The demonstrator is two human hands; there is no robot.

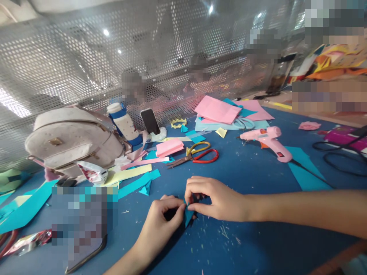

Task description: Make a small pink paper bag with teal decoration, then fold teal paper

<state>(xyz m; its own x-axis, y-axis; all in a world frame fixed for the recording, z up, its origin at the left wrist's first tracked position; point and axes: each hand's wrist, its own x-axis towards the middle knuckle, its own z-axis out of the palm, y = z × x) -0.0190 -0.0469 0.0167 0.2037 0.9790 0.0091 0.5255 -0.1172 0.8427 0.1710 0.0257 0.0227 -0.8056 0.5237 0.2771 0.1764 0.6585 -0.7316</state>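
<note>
Both my hands meet low in the middle of the blue table (258, 183). My left hand (162, 221) and my right hand (213, 198) each pinch a small folded piece of teal paper (188, 215) between thumb and fingers, pressing it down near the tabletop. Most of the paper is hidden by my fingers. Just beyond my hands lie red-and-yellow scissors (197, 152) and a pink glue gun (266, 141).
Pink and teal paper sheets (220, 110) are stacked at the back. A pale backpack (69, 141), a bottle (123, 122) and a phone on a stand (150, 122) stand at the left before a perforated metal screen. Paper strips (134, 173) lie scattered; black cables (338, 156) run at the right.
</note>
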